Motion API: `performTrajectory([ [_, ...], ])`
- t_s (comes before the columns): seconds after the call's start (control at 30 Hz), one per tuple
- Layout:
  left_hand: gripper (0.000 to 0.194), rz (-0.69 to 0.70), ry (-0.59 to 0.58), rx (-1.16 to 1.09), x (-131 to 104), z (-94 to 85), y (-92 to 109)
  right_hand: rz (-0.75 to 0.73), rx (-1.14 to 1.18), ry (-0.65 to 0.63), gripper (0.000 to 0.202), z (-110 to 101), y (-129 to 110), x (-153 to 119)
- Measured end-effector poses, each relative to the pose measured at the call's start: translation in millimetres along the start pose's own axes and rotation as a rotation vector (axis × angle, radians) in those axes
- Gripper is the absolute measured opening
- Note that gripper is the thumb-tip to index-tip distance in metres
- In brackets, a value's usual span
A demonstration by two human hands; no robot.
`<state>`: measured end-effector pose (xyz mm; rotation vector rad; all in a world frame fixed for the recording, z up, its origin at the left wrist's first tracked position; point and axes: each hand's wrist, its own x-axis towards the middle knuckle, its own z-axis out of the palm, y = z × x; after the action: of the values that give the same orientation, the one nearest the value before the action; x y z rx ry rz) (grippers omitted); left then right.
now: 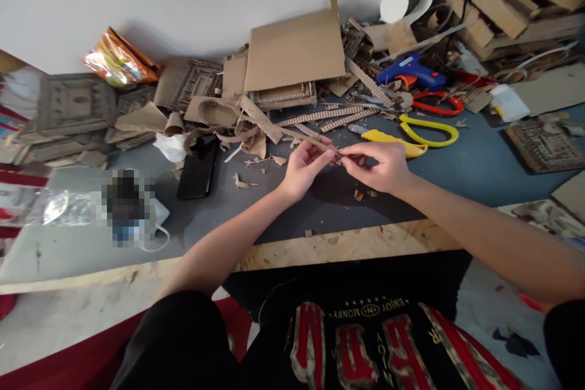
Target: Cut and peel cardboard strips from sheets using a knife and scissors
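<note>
My left hand (305, 166) pinches a thin strip of cardboard (304, 136) between thumb and fingers, above the grey tabletop. Close beside it, my right hand (381, 164) grips the strip's near end, its fingertips almost touching the left ones. From my hands the strip runs up and left toward a pile of cardboard scraps. Just beyond my right hand lie a yellow utility knife (388, 140) and scissors with one yellow handle (432, 133) and one red handle (439, 103). Small torn cardboard bits (359, 195) lie below my hands.
Behind are corrugated strips (338, 117), a flat cardboard sheet (295, 52), a blue glue gun (411, 71) and a white bottle (509, 102). A black phone (197, 169) lies at left. Stacked cardboard pieces (498, 0) rise at the back right. The table's wooden edge (329, 244) runs nearest me.
</note>
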<state>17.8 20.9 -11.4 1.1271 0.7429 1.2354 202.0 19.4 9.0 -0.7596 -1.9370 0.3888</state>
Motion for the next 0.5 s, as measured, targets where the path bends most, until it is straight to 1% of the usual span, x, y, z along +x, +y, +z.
performTrajectory([
  [0.13, 0.042, -0.042, -0.046, 0.003, 0.4, -0.7, 0.7, 0.083, 0.050, -0.054, 0.013, -2.7, -2.3, 0.4],
  [0.2, 0.043, -0.063, -0.065, 0.007, 0.6, -0.5, 1.9, 0.100, 0.049, -0.063, 0.012, -3.0, -2.6, 0.3],
  [0.3, 0.044, -0.087, -0.076, 0.015, 1.2, -0.3, 3.0, 0.062, 0.004, -0.060, 0.011, -2.5, -1.8, 0.0],
  [0.5, 0.046, -0.105, -0.078, 0.023, 1.2, -0.4, 3.0, -0.091, -0.163, -0.022, 0.011, -3.0, -0.4, 0.9],
])
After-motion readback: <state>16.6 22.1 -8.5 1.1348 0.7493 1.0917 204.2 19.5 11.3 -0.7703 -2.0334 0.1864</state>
